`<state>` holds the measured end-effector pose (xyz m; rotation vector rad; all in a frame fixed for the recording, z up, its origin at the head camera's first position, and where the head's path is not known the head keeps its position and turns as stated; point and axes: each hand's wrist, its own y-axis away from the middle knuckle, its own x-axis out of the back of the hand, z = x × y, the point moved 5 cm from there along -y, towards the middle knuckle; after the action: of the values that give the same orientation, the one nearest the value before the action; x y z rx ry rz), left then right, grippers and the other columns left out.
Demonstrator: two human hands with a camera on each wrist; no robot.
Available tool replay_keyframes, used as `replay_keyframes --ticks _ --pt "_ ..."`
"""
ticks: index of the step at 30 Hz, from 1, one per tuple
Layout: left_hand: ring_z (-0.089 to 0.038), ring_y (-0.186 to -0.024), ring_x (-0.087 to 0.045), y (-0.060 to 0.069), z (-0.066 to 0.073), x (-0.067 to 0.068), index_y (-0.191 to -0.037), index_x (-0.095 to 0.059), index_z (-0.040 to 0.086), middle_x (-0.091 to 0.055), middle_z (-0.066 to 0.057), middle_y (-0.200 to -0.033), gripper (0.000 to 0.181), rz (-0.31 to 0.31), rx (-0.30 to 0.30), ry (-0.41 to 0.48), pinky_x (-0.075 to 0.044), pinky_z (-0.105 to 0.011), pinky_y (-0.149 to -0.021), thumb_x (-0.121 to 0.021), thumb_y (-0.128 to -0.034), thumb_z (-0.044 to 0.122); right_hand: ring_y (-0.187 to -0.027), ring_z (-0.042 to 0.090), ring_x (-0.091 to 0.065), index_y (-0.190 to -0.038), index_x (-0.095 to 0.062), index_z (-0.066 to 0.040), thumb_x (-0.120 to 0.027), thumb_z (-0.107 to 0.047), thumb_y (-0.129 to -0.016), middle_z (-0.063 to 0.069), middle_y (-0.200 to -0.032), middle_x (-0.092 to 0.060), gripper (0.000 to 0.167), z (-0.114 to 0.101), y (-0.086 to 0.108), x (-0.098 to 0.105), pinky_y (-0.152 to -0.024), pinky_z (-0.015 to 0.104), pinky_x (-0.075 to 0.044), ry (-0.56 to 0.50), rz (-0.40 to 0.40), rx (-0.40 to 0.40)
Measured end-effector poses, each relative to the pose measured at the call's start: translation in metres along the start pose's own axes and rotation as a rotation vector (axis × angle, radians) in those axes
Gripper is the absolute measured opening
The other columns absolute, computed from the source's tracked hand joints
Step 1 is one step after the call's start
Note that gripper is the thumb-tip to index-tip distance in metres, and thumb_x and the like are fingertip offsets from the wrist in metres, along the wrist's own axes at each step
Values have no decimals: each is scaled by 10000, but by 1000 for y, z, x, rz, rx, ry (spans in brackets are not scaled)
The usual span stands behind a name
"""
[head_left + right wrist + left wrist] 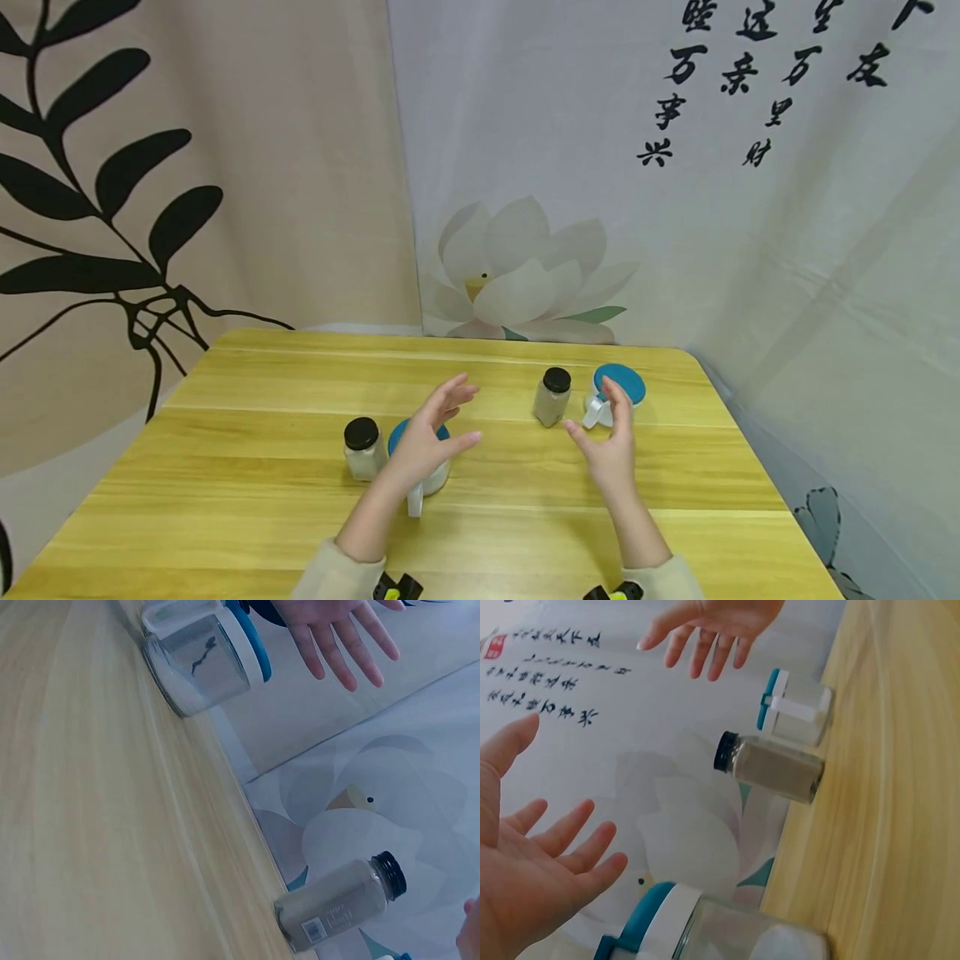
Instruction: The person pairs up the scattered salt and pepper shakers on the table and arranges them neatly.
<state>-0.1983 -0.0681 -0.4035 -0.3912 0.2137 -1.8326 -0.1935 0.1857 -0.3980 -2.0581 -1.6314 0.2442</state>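
My left hand (422, 446), fingers spread and holding nothing, hovers over a blue-lidded jar (437, 482) near the table's middle left. Just left of that jar stands a black-capped jar (363, 450). My right hand (611, 450), also spread and empty, is in front of another blue-lidded jar (628, 383), partly covering it. A second black-capped jar (552, 398) stands to its left. In the left wrist view the left palm (540, 877) is above the near jar's teal lid (646, 915). The right wrist view shows the left hand's fingers (345, 649) straight.
The wooden table (525, 533) has a back edge against a hanging cloth (300, 167) with a leaf print, and one with a lotus and black characters (663, 112). Its right edge slopes beside pale cloth.
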Motion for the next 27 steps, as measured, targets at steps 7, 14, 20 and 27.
replay_keyframes --ticks 7,14,20,27 --pt "-253 -1312 -398 -4 -6 -11 -1472 -337 163 -473 -88 -1407 709 -7 1 12 -269 -485 -1077 -709 -873 90 -1322 387 -297 -1403 -341 78 -720 72 -780 269 -1431 -318 729 1 -5 7 -1091 541 -177 7 14 18" --pt "-229 -1307 -404 -7 -12 -21 -1469 -350 174 -478 -66 -1406 721 3 27 39 -270 -472 -1079 -728 -859 105 -1345 342 -270 -1434 -327 28 -712 35 -811 254 -1453 -302 732 3 -7 14 -1102 524 -157 -2 26 -20" --pt "-315 -1314 -386 -9 8 -29 -1466 -324 32 -455 -185 -1409 715 -11 74 40 -276 -513 -1065 -705 -861 33 -1349 369 -255 -1424 -322 57 -703 54 -809 278 -1437 -298 724 7 -10 21 -1100 539 -139 -22 53 -24" --pt "-269 -1314 -391 -17 -21 -39 -1467 -352 123 -462 -119 -1418 725 43 71 39 -282 -491 -1067 -728 -850 63 -1349 406 -243 -1421 -318 65 -701 56 -806 279 -1438 -298 725 9 -11 28 -1084 591 -121 -11 81 -50"
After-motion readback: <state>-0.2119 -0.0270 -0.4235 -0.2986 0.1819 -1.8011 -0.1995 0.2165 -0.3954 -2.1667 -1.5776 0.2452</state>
